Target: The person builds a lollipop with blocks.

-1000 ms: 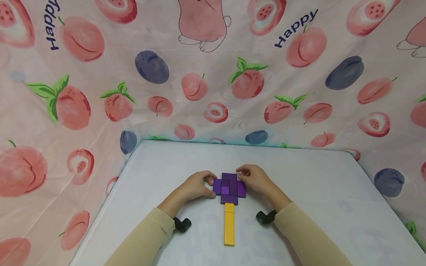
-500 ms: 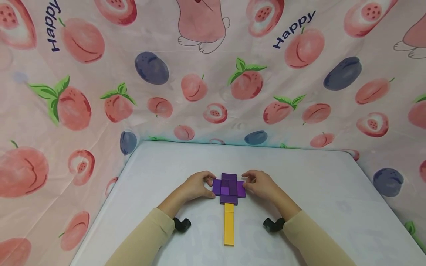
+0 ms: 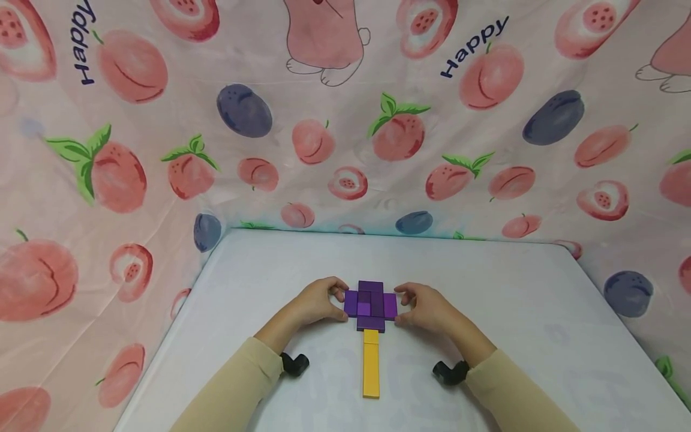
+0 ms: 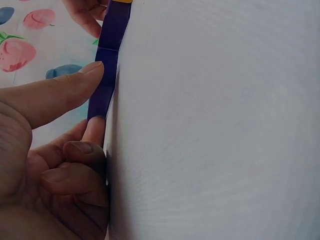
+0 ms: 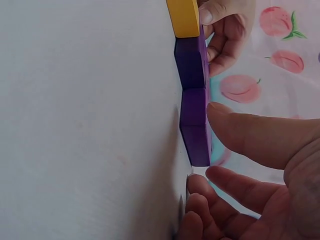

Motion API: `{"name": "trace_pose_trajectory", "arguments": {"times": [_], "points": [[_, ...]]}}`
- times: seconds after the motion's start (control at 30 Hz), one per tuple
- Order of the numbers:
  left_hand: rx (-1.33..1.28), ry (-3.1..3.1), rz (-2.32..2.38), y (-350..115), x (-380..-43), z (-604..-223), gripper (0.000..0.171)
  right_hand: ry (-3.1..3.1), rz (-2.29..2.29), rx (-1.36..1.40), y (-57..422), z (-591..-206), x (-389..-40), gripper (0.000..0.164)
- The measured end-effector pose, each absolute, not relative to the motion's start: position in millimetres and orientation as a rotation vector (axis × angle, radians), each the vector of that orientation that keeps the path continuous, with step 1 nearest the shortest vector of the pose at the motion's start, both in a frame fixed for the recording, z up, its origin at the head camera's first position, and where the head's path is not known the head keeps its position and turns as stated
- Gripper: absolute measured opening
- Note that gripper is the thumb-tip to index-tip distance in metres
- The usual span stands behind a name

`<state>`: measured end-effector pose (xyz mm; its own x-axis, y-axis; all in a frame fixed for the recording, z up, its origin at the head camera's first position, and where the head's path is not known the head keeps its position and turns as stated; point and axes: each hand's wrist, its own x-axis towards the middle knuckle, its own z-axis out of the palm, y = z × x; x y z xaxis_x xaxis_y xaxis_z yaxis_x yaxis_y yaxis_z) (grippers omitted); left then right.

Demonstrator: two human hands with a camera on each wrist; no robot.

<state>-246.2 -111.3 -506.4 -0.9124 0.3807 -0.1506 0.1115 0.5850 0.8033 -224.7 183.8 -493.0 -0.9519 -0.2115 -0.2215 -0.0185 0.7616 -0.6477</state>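
Flat purple blocks (image 3: 377, 305) lie edge to edge in a cross shape on the white table. A lighter purple square (image 3: 364, 309) shows in its middle. From its near side a yellow strip (image 3: 370, 369), a short and a long block in line, runs toward me. My left hand (image 3: 317, 301) holds the left purple block (image 3: 351, 303) between thumb and index finger. Around the right purple block (image 3: 390, 306) my right hand (image 3: 426, 307) is spread, thumb at its near corner, index fingertip close to its far end; the other fingers curl loosely.
The white table (image 3: 486, 282) reaches back to a fruit-print cloth (image 3: 345, 144), which hangs behind and along the sides. A black wrist device sits below each hand, the left device (image 3: 295, 364) and the right device (image 3: 450, 372).
My right hand has drawn back from the cross's upper right, moving right and toward me, and its thumb now stands at the right block's near corner. The left hand and blocks look unmoved.
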Motion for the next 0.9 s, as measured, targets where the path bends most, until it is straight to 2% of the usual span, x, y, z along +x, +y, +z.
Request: {"name": "trace_pose_trajectory", "arguments": {"times": [0.53, 0.9], "points": [[0.399, 2.501, 1.253, -110.4, -247.0, -509.0, 0.062, 2.738, -0.952, -0.204, 181.2, -499.5, -220.2, 0.061], [0.391, 2.510, 1.248, -109.9, -247.7, -509.3, 0.062, 2.764, -0.938, -0.187, 179.5, -502.0, -221.1, 0.064]]}}
